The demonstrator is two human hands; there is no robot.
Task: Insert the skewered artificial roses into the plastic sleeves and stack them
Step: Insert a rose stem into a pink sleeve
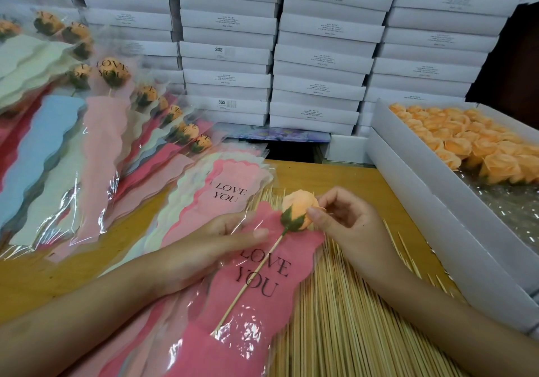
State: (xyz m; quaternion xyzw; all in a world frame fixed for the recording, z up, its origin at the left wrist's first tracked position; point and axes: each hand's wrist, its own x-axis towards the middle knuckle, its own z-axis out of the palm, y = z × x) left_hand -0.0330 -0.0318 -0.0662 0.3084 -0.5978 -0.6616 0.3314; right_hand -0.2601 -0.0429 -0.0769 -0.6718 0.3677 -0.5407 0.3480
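Head view: the right hand (347, 222) is curled, its thumb and fingertips pinching the peach artificial rose head (300, 207), whose green sepals face the left hand (213, 239). From the rose a thin bamboo skewer (256, 271) slants down toward the person, across the "LOVE YOU" print on the dark pink plastic sleeve (262, 298). Whether the stick is already under the clear film cannot be told.

The left hand lies nearly flat at the sleeve's mouth, fingers almost straight and partly veiled by clear film, thumb resting on the pink sheet just beside the stem. Under and beyond the right hand spreads a bed of loose bamboo skewers (335, 312). Past the left fingertips lie empty pink sleeves (227, 190), and farther to that hand's outer side a fanned stack of filled sleeves (102, 131). Outside the right hand stands a white cardboard box (423, 201) of peach rose heads (466, 140).
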